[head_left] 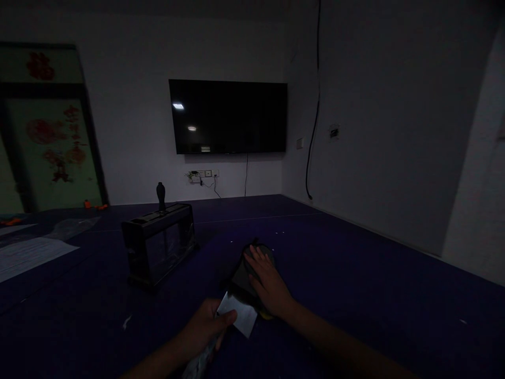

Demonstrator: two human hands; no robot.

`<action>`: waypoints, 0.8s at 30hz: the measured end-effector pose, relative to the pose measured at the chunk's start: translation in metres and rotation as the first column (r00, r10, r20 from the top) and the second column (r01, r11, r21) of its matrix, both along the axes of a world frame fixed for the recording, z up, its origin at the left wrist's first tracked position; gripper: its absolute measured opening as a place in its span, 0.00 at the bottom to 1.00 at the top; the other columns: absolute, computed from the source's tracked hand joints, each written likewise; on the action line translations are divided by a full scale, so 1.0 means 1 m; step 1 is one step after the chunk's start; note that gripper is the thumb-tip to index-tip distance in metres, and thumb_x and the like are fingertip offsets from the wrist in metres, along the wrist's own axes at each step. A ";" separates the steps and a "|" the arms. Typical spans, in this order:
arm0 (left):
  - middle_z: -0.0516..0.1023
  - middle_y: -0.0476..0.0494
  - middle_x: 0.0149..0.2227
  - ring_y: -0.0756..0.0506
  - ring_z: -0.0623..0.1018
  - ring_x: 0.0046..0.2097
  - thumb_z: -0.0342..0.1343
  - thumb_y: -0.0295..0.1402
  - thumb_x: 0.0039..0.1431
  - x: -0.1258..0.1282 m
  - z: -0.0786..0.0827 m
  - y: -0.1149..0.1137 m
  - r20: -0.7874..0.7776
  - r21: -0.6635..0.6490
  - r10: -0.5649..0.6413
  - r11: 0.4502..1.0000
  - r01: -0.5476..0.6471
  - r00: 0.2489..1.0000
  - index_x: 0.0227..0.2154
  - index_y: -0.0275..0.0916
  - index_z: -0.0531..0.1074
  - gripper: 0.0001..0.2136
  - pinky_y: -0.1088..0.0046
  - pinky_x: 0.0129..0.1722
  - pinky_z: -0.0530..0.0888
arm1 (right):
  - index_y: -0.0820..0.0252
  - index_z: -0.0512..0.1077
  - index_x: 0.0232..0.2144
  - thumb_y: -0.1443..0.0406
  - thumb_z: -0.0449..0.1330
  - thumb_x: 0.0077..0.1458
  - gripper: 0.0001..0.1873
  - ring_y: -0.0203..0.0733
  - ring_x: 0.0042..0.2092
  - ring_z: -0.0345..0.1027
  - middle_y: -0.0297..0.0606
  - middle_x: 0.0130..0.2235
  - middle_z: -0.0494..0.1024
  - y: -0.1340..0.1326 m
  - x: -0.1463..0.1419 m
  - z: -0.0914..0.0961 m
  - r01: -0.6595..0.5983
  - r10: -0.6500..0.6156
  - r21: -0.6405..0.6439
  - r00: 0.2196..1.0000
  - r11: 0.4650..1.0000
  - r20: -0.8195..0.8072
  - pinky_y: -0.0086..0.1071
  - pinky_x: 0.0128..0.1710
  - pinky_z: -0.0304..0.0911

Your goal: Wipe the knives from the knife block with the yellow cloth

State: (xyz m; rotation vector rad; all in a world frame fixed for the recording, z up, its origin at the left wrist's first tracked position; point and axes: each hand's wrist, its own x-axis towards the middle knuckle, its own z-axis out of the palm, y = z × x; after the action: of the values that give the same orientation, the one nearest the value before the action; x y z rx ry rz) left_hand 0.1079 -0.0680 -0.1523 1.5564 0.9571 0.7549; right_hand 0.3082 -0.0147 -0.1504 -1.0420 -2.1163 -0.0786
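My right hand lies flat with fingers stretched out on a dark flat object with a round end that rests on the dark blue floor. My left hand is closed around a pale sheet or wrapper, held just in front of that dark object. A crumpled pale end of the wrapper sticks out below the left hand. The room is dim and the dark object's details are hard to make out.
A small glass tank with a dark frame stands on the floor to the left, a dark bottle-shaped thing on its lid. Pale sheets lie at far left. A black television hangs on the far wall.
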 end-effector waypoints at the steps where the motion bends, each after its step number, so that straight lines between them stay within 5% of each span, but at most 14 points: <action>1: 0.62 0.54 0.10 0.56 0.57 0.11 0.53 0.59 0.38 0.000 -0.001 0.000 -0.006 -0.002 0.005 1.000 -0.005 1.000 0.21 0.35 0.66 0.26 0.80 0.11 0.51 | 0.53 0.49 0.60 0.67 0.46 0.57 0.28 0.45 0.63 0.34 0.38 0.64 0.45 0.000 0.000 -0.001 -0.002 0.002 0.000 1.000 1.000 -0.002 0.51 0.59 0.40; 9: 0.62 0.54 0.09 0.55 0.57 0.10 0.52 0.60 0.38 0.001 -0.001 0.000 0.006 0.005 0.051 0.999 -0.051 0.999 0.22 0.35 0.67 0.27 0.80 0.11 0.51 | 0.54 0.47 0.61 0.69 0.45 0.57 0.29 0.44 0.64 0.33 0.38 0.64 0.43 0.001 0.000 -0.004 -0.030 0.030 0.006 1.000 1.000 0.009 0.50 0.59 0.41; 15: 0.58 0.50 0.07 0.56 0.57 0.09 0.49 0.61 0.39 0.002 -0.002 0.003 -0.001 0.041 0.121 0.992 -0.121 0.993 0.07 0.37 0.58 0.29 0.79 0.11 0.52 | 0.56 0.47 0.61 0.70 0.45 0.57 0.30 0.44 0.63 0.33 0.39 0.64 0.43 -0.003 -0.001 0.000 -0.089 0.089 -0.009 0.995 0.996 0.055 0.49 0.59 0.41; 24: 0.60 0.54 0.08 0.55 0.58 0.09 0.51 0.61 0.38 0.001 -0.002 0.002 0.135 -0.068 0.208 0.977 -0.200 0.969 0.19 0.36 0.64 0.27 0.80 0.09 0.54 | 0.58 0.49 0.60 0.71 0.45 0.56 0.29 0.42 0.63 0.35 0.40 0.63 0.45 -0.010 -0.004 0.004 -0.164 0.168 -0.044 0.976 0.986 0.135 0.48 0.60 0.41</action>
State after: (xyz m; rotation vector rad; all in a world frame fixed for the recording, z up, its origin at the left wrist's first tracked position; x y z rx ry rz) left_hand 0.1093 -0.0665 -0.1547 1.3518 1.0333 0.9636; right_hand 0.3046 -0.0249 -0.1460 -0.8963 -2.3296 -0.0358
